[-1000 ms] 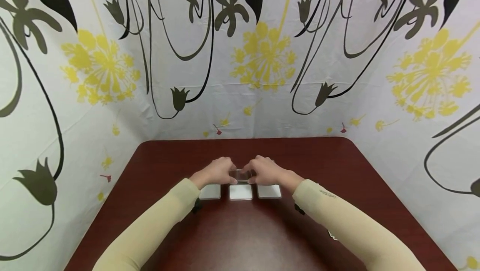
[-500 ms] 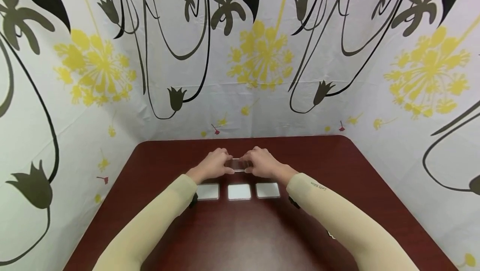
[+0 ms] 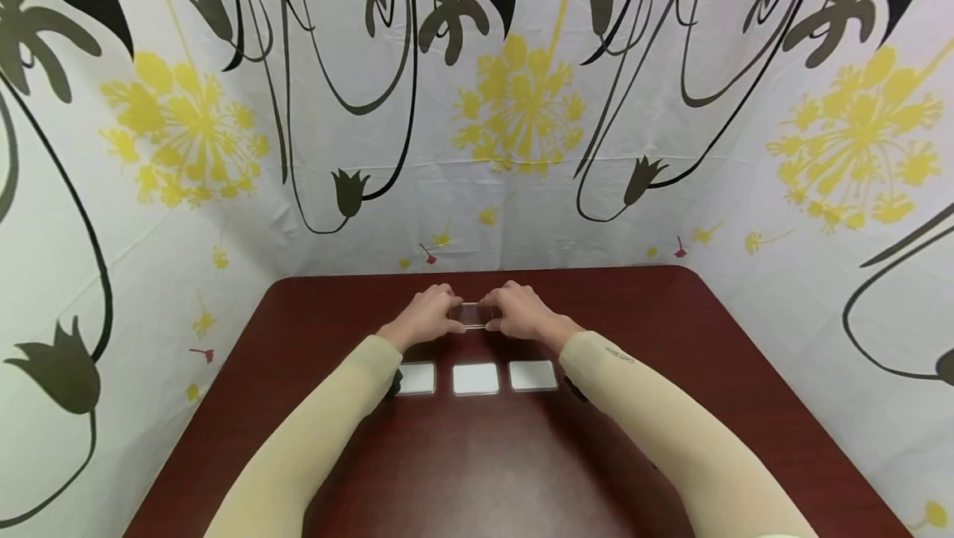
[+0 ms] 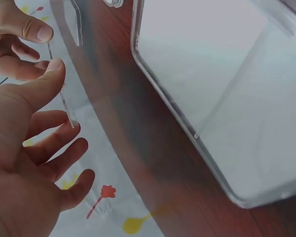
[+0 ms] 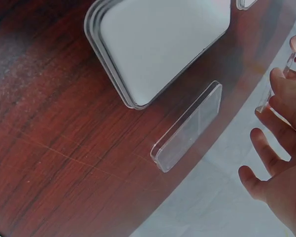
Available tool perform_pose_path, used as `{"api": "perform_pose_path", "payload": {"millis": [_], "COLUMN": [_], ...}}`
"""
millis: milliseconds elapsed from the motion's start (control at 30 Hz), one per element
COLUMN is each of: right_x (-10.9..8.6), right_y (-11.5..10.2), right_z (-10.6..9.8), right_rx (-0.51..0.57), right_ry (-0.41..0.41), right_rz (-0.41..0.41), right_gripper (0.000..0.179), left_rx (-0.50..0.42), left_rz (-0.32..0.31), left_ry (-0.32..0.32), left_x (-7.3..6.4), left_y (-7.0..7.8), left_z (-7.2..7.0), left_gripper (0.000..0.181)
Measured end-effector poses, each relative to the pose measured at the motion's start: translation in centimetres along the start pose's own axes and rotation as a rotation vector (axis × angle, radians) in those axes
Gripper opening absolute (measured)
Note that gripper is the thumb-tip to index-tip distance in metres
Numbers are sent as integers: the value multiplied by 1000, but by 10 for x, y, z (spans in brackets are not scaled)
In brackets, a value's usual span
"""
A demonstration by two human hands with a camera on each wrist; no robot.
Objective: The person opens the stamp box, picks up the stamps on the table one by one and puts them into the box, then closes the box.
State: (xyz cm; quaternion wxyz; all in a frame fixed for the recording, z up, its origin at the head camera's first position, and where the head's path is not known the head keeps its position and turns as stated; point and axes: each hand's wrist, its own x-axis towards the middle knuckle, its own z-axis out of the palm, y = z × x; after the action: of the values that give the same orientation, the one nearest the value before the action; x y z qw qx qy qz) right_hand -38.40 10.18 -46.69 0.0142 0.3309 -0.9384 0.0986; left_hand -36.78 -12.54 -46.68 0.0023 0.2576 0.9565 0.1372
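A thin clear plastic plate (image 3: 474, 316) is held up between my hands over the far part of the table. My left hand (image 3: 428, 314) pinches its left end between thumb and fingers. At the right end, my right hand (image 3: 524, 312) pinches it the same way. The left wrist view shows the clear plate (image 4: 64, 101) almost edge-on, the other fingers of the near hand spread apart. Closer to me, three white rectangular pieces with clear rims lie in a row: a left one (image 3: 417, 378), a middle one (image 3: 475, 379) and a right one (image 3: 532, 375).
Another clear plate (image 5: 190, 131) rests on the table near a white piece in the right wrist view. A clear piece (image 4: 74, 22) also shows near the table edge in the left wrist view. Beyond the dark red table (image 3: 477, 455) hangs a patterned cloth (image 3: 522, 215).
Both hands have moved away from me with the clear plate, from just behind the middle white piece towards the table's far edge. The white pieces have stayed in place.
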Motion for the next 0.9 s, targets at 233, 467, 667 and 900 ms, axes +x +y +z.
{"api": "perform_pose_path", "payload": {"millis": [233, 467, 667, 900], "right_x": [2, 4, 5, 5], "right_y": [2, 6, 4, -4], "right_z": [10, 23, 25, 24], "right_rx": [7, -8, -22, -56], "right_ry": [-41, -78, -90, -100], "right_rz": [30, 62, 75, 79], "right_gripper": [40, 42, 42, 42], "left_rx": [-3, 7, -7, -33], "left_rz": [-12, -43, -72, -88], "left_ry": [-70, -119, -126, -127], "left_x": [9, 16, 16, 14], "left_y": [-3, 0, 0, -2], "left_z": [14, 25, 24, 23], "left_gripper": [59, 59, 57, 58]}}
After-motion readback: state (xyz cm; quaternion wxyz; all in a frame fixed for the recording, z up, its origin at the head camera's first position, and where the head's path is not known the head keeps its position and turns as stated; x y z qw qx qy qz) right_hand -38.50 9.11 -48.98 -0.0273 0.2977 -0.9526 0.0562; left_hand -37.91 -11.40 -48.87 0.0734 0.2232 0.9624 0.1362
